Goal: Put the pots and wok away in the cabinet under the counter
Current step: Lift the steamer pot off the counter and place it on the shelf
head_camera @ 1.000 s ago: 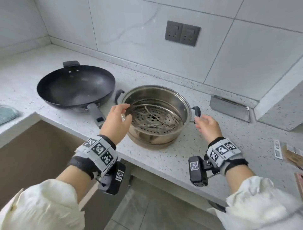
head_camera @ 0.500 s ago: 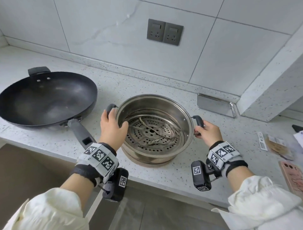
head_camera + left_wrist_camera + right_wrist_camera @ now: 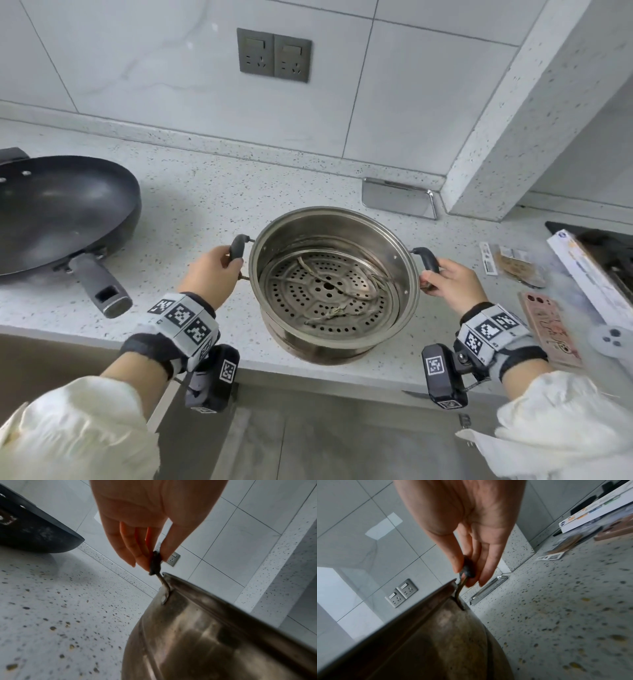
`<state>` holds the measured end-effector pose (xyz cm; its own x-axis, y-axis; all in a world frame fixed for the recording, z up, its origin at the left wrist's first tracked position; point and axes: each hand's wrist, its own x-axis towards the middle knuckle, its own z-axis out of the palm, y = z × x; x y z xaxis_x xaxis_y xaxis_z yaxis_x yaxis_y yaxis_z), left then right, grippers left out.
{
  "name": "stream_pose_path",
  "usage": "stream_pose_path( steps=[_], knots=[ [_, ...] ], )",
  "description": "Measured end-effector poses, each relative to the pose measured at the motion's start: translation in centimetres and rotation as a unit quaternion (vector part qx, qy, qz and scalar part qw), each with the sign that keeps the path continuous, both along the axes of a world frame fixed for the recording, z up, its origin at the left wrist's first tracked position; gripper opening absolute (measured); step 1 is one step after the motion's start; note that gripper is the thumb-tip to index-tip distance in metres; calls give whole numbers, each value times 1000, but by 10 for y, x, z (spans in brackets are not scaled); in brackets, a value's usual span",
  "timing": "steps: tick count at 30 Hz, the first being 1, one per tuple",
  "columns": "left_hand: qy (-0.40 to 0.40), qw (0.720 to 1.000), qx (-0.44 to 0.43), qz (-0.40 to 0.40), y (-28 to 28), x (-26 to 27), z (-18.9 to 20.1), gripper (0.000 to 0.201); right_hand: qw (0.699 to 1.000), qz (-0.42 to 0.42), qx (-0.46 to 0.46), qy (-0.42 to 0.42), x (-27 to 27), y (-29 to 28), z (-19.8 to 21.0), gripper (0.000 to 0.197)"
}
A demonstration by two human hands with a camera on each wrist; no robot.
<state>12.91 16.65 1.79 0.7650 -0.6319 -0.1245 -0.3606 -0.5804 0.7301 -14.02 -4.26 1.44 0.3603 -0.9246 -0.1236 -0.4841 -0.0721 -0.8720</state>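
Observation:
A stainless steel pot point(image 3: 325, 229) with a perforated steamer plate inside stands near the counter's front edge; whether its base touches the counter I cannot tell. My left hand point(image 3: 209, 274) grips its black left handle point(image 3: 237, 247), pinched between thumb and fingers in the left wrist view point(image 3: 155, 562). My right hand point(image 3: 448, 287) grips the right handle point(image 3: 428, 262), also seen in the right wrist view point(image 3: 468, 569). The pot wall point(image 3: 205, 635) point(image 3: 445, 642) fills the lower part of both wrist views. A black wok point(image 3: 58, 205) with a grey handle sits on the counter to the left.
A metal holder point(image 3: 399, 198) lies against the back wall behind the pot. Packets point(image 3: 513, 263), a long box point(image 3: 589, 274) and a pink phone case point(image 3: 548, 329) lie to the right. The brown cabinet opening point(image 3: 51, 359) shows below the counter at left.
My left hand moved from the pot's rim to its left handle, and my right hand closed round the right handle. The view shifted right, so the wok now lies further left.

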Motion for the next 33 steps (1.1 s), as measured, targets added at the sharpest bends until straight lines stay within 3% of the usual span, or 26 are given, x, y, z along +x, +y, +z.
stream_pose_path(
  steps=[10,19,26,33],
  knots=[
    [-3,1000,0,21,16,-120,1,31,999,4,13,-50,-116,8,-5,23],
    [-12,996,-38,74,89,-218,-1,25,996,50,10,-69,-202,64,-7,25],
    [-16,995,-17,99,156,-237,-5,30,992,76,37,-92,-221,136,-18,21],
    [8,996,-9,85,229,-232,-28,27,992,59,63,-89,-214,205,-51,31]
  ],
)
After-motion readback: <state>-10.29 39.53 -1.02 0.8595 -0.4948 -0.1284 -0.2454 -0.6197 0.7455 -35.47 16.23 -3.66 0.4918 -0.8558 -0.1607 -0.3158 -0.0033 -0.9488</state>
